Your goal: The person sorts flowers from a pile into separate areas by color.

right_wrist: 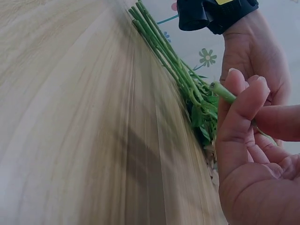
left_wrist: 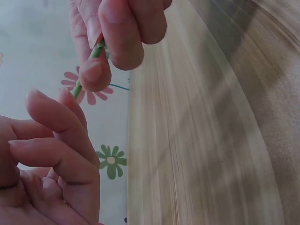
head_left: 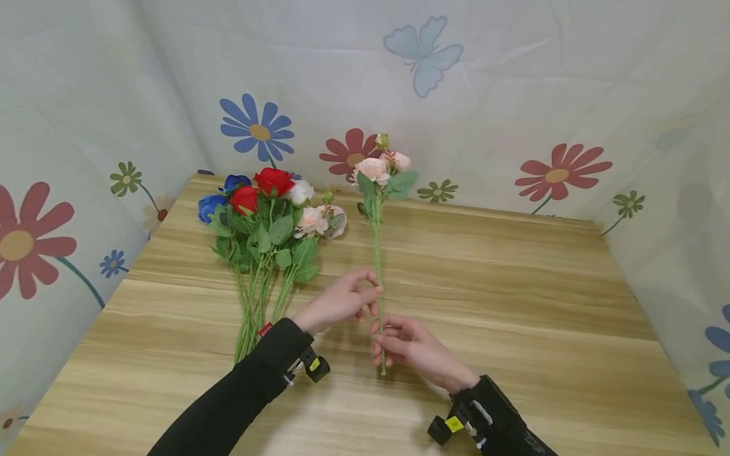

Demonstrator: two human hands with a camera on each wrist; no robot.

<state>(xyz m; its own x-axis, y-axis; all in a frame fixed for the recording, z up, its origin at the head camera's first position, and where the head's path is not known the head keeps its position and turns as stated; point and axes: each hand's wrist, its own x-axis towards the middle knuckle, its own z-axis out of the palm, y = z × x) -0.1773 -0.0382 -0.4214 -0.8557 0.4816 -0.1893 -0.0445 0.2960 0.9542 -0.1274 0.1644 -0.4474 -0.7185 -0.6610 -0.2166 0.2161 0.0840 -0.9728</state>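
Upright over the table stands a pale pink rose stem [head_left: 378, 246] with several blooms, a bud and green leaves at its top. My left hand [head_left: 345, 298] pinches the stem around its lower middle. Just below, near the cut end, the right hand [head_left: 417, 348] grips it between thumb and fingers. The left wrist view shows a short piece of green stem [left_wrist: 77, 89] between the two hands. In the right wrist view, the stem's cut end [right_wrist: 221, 90] pokes out past the right fingers, with the left hand [right_wrist: 255, 56] behind.
Left of the hands, a bunch of roses [head_left: 268, 233] in red, blue, white and pale pink lies on the wooden table [head_left: 523, 284], stems toward me. A small red tag [head_left: 265, 329] shows by the left cuff. Flower-printed cloth [head_left: 482, 117] surrounds the table's back and sides.
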